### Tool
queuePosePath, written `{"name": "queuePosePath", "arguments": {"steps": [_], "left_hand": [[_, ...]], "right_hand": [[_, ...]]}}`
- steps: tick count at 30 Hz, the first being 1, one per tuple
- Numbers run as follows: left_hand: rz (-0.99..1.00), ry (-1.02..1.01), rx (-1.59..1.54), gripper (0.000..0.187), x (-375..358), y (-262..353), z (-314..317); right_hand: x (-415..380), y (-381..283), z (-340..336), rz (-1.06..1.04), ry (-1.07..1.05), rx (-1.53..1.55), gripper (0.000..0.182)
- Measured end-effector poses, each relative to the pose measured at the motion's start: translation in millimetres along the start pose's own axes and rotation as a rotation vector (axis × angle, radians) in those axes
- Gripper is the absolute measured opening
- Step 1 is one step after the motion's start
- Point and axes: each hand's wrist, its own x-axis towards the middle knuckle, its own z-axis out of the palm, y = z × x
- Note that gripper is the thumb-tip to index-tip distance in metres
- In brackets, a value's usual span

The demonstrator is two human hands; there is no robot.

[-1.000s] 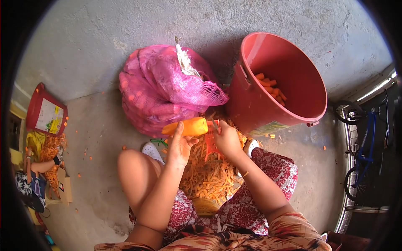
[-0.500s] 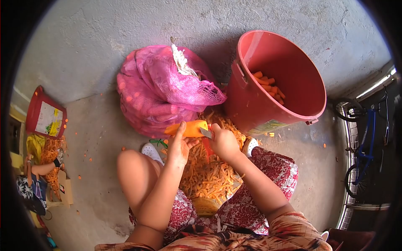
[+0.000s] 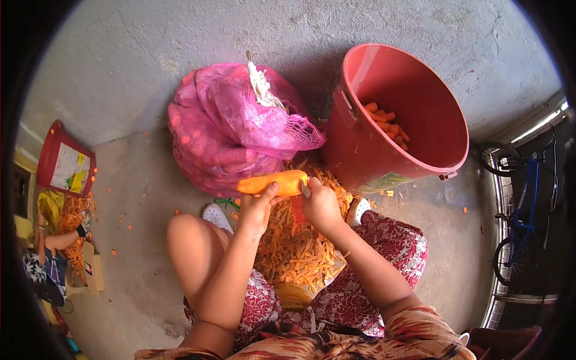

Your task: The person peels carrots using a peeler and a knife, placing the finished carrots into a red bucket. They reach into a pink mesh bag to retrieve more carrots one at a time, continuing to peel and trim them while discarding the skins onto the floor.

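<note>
A large peeled carrot [image 3: 282,180] lies sideways in front of me, over a heap of orange peelings [image 3: 294,252] between my legs. My left hand [image 3: 257,210] is closed round its underside, with the thumb against the near side. At the carrot's thick right end, my right hand [image 3: 323,207] grips a knife [image 3: 306,191] whose short blade touches that end; the fingers hide most of the handle. Something thin and red [image 3: 299,213] hangs below the right hand, and I cannot make out what it is.
A pink mesh sack [image 3: 228,126] full of carrots stands by the wall. To its right leans a red bucket [image 3: 414,90] with cut carrots [image 3: 387,123] inside. At far left another person [image 3: 51,264] sits near peelings and a smaller red bucket [image 3: 48,159]. A blue bicycle [image 3: 525,210] is at right.
The knife blade has shifted from the carrot's upper face to its right end. My left thumb has moved lower and to the right along the carrot.
</note>
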Motion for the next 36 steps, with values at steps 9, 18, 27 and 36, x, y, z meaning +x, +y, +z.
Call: {"name": "queuePosePath", "arguments": {"steps": [9,18,27,36], "left_hand": [[-0.127,0.011,0.021,0.031,3,2,-8],[-0.199,-0.081,-0.111,0.031,2,4,-9],[0.120,-0.329,0.249,0.034,-9,2,12],[-0.133,-0.059,-0.493,0.028,-1,1,-4]], "right_hand": [[1,7,-2,-0.041,-0.057,-0.070,0.026],[6,-8,-19,0.006,-0.061,-0.135,0.024],[11,50,25,-0.128,-0.310,0.274,0.027],[13,19,8,0.369,-0.309,0.331,0.023]]}}
